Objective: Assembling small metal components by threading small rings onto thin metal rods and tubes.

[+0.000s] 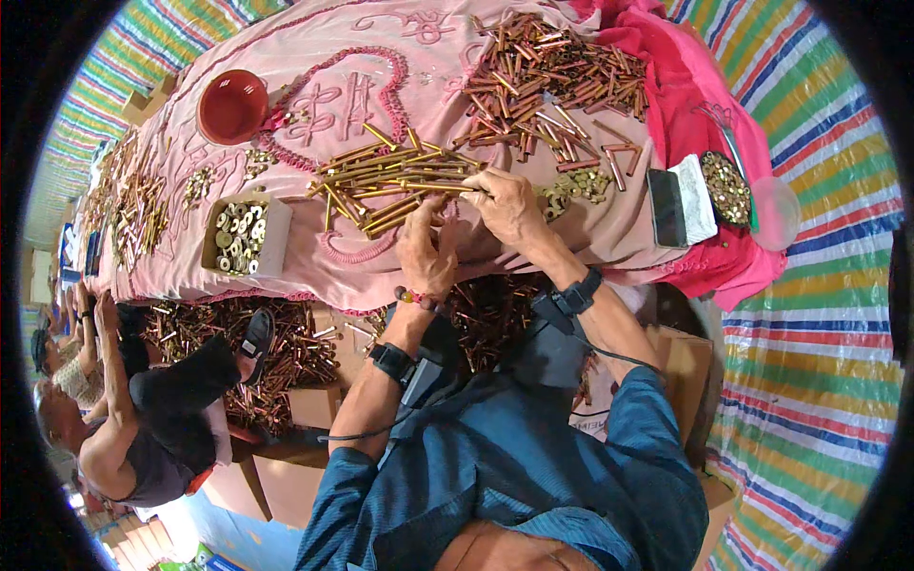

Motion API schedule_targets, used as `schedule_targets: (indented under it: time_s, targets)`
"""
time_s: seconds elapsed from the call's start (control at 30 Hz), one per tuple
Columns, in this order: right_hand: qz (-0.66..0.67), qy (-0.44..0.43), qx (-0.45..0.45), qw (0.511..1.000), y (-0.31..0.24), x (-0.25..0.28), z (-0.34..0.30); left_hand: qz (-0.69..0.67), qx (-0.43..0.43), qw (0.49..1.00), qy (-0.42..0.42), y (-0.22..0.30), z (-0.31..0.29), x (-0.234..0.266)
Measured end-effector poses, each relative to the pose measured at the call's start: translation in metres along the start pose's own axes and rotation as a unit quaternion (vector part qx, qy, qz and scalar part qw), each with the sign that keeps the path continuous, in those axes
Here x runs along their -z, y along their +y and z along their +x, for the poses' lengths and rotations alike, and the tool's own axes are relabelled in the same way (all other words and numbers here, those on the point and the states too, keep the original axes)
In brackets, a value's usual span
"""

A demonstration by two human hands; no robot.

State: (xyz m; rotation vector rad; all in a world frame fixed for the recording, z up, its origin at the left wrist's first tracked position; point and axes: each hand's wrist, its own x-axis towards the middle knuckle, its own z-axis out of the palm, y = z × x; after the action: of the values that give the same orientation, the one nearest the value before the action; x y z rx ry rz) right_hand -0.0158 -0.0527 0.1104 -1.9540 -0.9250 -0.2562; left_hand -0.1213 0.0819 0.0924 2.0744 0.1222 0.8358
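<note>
A loose heap of long brass-coloured bolts (381,176) lies on the pink cloth in front of me. My right hand (511,207) is at the heap's right end, its thumb and fingers pinched on the end of a bolt (447,188). Just left of it, my left hand (426,249) rests at the heap's near edge with fingers curled. Whether it holds a small part is hidden by the fingers. A small pile of greenish metal nuts or washers (579,190) lies right of my right hand.
Copper-coloured tubes (562,76) are heaped at the far right. A red bowl (232,107) and a white box of washers (243,238) stand on the left. A phone (666,207) and a tub of small parts (725,188) lie right. Another person (124,447) sits at left.
</note>
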Motion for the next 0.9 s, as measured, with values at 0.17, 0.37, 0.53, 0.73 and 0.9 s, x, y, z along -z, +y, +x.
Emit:
schedule_targets:
  time_s: [0.17,0.37,0.53,0.73,0.9]
  targets:
    - [0.035,-0.017,-0.078,0.996,-0.018,0.029,-0.024,0.104,-0.084,0.990,-0.044,0.006,0.012,-0.008]
    - [0.123,-0.054,-0.199,0.971,-0.029,0.057,-0.044,0.031,-0.156,0.985,-0.070,0.020,0.017,-0.019]
    - [0.013,0.117,-0.269,0.956,0.015,0.096,-0.061,-0.024,0.010,0.993,-0.113,0.005,0.011,-0.030]
    - [-0.230,0.072,-0.183,0.953,0.042,0.132,-0.032,-0.056,0.061,0.990,-0.110,-0.006,0.010,-0.037]
    - [-0.408,-0.072,-0.157,0.896,0.074,0.128,-0.016,-0.007,0.007,0.995,-0.096,-0.009,0.005,-0.041]
